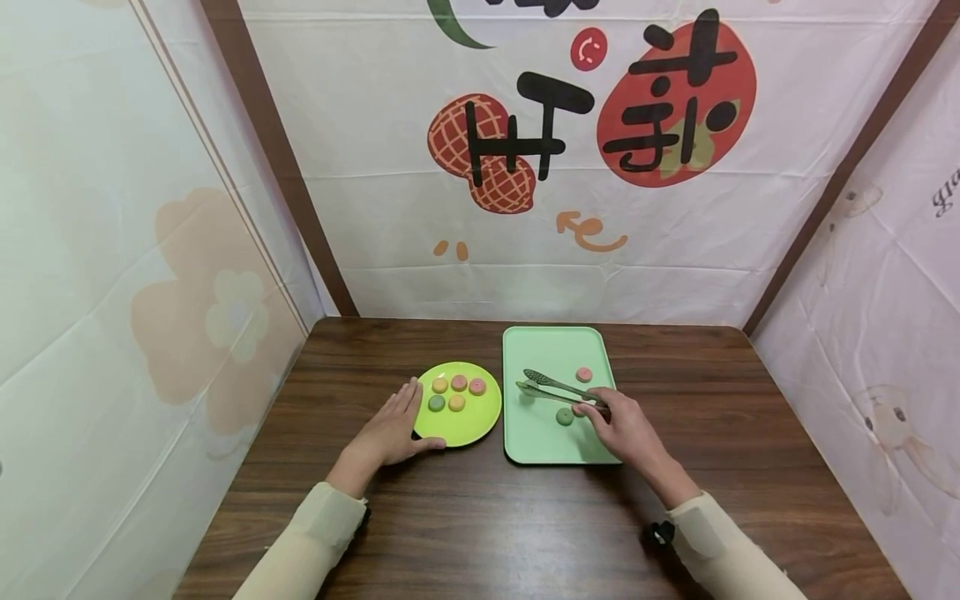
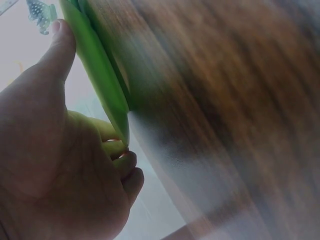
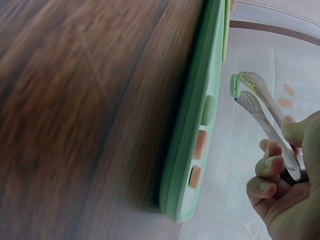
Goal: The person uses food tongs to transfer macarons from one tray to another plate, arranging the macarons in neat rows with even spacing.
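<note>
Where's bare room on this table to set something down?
The table between the sleeves is bare, as is its far side right of the tray. It's crowded where plate and tray sit close, and around the tongs and macarons.

2 arms [image 1: 306, 542] extended, left hand [image 1: 390, 427] with thumb [image 2: 56, 57] apart, right hand [image 1: 628, 427] gripping, fingers [image 3: 269, 166] curled

Tongs [image 1: 557, 384] in right hand [image 1: 626, 427]

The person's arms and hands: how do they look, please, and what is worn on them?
The left sleeve and right sleeve are cream, ending near the wrists. A small black device shows at the right sleeve's end, and a dark sliver at the left's, too little to identify. The left hand and right hand show no gloves.
</note>
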Available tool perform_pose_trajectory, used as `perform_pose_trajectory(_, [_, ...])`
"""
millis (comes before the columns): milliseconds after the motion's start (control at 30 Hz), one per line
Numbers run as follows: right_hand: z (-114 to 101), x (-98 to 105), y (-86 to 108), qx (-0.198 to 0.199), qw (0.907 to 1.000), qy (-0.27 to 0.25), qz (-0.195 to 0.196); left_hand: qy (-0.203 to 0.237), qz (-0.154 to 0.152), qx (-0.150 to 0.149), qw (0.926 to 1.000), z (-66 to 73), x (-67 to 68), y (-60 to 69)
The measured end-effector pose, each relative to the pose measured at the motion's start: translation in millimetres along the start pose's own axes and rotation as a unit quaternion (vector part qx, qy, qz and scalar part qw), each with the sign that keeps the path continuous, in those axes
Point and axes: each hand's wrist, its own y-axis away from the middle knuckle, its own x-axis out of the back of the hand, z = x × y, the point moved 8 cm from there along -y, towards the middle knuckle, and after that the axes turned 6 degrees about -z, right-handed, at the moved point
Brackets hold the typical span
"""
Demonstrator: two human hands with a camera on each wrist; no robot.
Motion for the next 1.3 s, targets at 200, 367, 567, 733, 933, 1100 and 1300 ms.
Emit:
perform_pose_trajectory(200, [-3.1, -3.6, -2.9, 0.008, 0.9999, -0.009, -0.006, -0.001, 0.002, 0.000, 1.0000, -0.5, -0.7, 0.1])
perform_pose_trajectory(367, [-6.1, -6.5, -5.5, 0.014, 0.9999, -0.008, -0.003, 0.000, 0.002, 0.001, 1.0000, -0.7, -0.7, -0.1])
perform_pose_trajectory(567, [-9.1, -14.4, -8.4, 0.012, 0.9998, -0.006, -0.013, -0.003, 0.002, 0.003, 1.0000, -1.9, -1.3, -0.4])
perform_pose_trajectory(733, [-14.6, -19.5, -11.1, 0.017, 0.9997, -0.006, -0.018, -0.005, 0.002, 0.002, 1.0000, -1.2, -1.0, -0.2])
perform_pose_trajectory(933, [-20.3, -24.1, -15.5, 0.022, 0.9995, -0.010, -0.022, -0.004, 0.004, 0.001, 1.0000, -1.0, -0.7, -0.1])
perform_pose_trajectory(1100, [-23.6, -28.9, -18.5, 0.028, 0.9988, -0.023, -0.033, -0.002, 0.004, 0.001, 1.0000, -0.3, 0.0, 0.6])
perform_pose_trajectory(1300, [-25.1, -37.0, -21.6, 0.024, 0.9981, -0.029, -0.048, -0.002, 0.006, 0.003, 1.0000, -0.2, 0.0, 0.3])
